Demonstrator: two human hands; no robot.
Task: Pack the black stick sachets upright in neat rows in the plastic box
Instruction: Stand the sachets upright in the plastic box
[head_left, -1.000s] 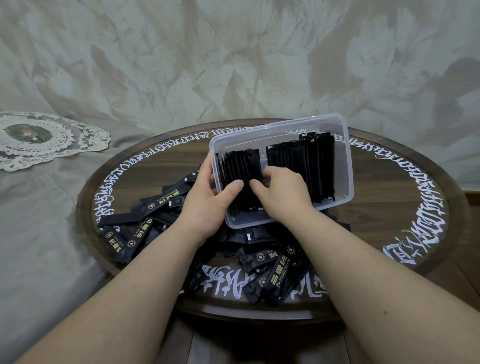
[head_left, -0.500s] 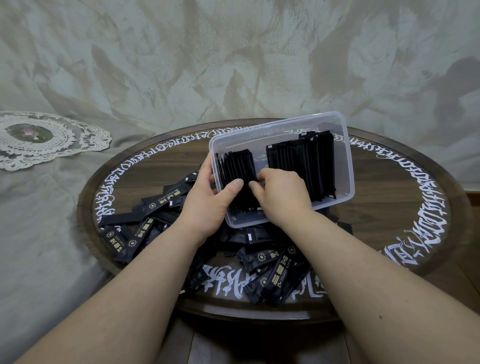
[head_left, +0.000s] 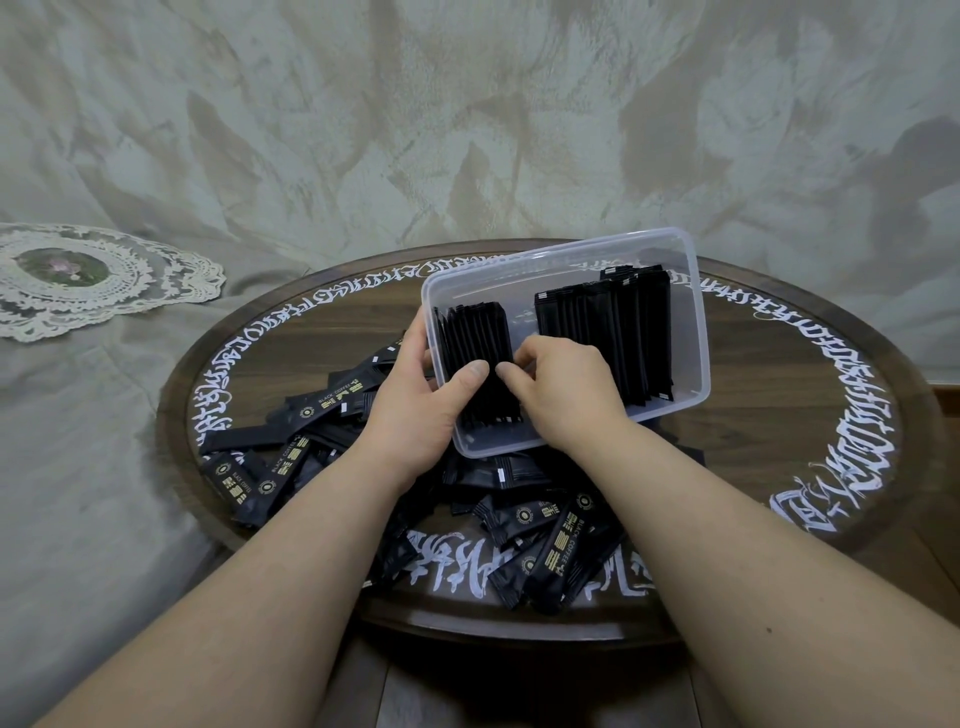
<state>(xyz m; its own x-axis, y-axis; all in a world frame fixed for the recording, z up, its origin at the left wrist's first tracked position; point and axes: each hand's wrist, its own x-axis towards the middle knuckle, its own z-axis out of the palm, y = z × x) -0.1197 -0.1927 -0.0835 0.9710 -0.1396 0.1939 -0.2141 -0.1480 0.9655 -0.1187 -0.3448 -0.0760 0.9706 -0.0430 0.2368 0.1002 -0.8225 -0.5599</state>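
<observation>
A clear plastic box (head_left: 691, 332) rests tilted on a heap of loose black stick sachets (head_left: 550, 551) on the round table. Inside, a long row of sachets (head_left: 608, 332) stands upright at the right, and a shorter bundle (head_left: 472, 332) stands at the left end. My left hand (head_left: 415, 415) grips the box's left wall, fingers outside and thumb pressed on the bundle. My right hand (head_left: 566, 395) reaches over the near rim, its fingers closed on the bundle's right side.
The round dark wooden table (head_left: 779, 374) has white script around its rim. More loose sachets (head_left: 291, 447) spread to the left of the box. A lace doily (head_left: 93, 275) lies on the grey cloth at the far left.
The box has shifted slightly, and the left bundle now stands more squarely against the left wall. Both hands stay on it, nearly in the same place.
</observation>
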